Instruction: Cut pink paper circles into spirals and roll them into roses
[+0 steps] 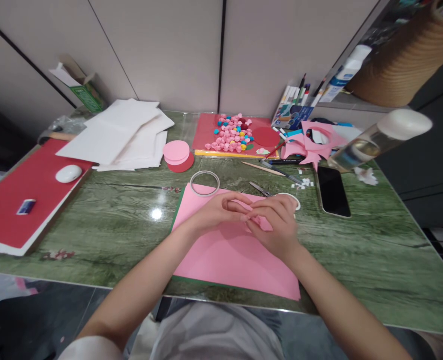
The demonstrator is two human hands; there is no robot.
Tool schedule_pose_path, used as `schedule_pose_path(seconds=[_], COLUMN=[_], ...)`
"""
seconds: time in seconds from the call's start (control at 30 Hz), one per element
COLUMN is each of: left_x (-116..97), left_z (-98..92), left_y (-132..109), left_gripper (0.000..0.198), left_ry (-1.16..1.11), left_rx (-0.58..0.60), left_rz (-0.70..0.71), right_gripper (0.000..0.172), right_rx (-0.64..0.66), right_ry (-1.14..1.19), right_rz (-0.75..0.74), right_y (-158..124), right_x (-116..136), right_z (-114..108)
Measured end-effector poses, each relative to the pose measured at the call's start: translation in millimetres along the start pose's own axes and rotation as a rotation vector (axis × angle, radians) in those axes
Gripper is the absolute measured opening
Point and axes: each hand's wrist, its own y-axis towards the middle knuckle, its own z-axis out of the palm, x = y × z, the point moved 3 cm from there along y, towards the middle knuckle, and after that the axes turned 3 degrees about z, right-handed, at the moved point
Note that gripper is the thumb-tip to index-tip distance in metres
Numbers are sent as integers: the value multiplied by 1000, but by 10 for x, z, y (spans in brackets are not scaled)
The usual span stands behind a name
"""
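My left hand (223,210) and my right hand (276,220) meet fingertip to fingertip, just above a pink sheet of paper (236,255). Their fingers are curled and pressed together. A bit of pink shows between them, but the fingers cover most of it, so I cannot tell whether it is a small paper piece or the sheet behind. Left of the hands, a grey tape ring (205,195) rests on the sheet's far edge. Scissors (259,189) lie just beyond the fingers, and a white ring (295,201) is partly hidden behind my right hand.
Small pink, blue and yellow pieces (234,132) are heaped on a red pad at the back. Pink and red discs (177,152) and white sheets (120,132) lie left of it. A phone (334,191), pink offcuts (311,142) and a tilted bottle (379,140) stand at right.
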Motion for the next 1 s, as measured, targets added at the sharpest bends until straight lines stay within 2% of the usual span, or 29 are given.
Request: schedule_pose_path(seconds=[0.3, 0.57, 0.73, 1.0], left_x=[51, 77, 58, 21], left_z=[5, 34, -14, -7], left_y=[4, -2, -7, -11], left_gripper=[38, 44, 43, 36], left_ry=[-63, -85, -98, -88], left_rx=[-45, -43, -3, 22], left_rz=[23, -6, -38, -37], right_gripper=[10, 14, 14, 13], right_rx=[39, -31, -43, 5], right_ry=[-29, -110, -66, 58], right_rz=[15, -76, -43, -10], right_y=[-9, -34, -28, 4], right_x=[-21, -4, -16, -11], right_z=[30, 16, -4, -19])
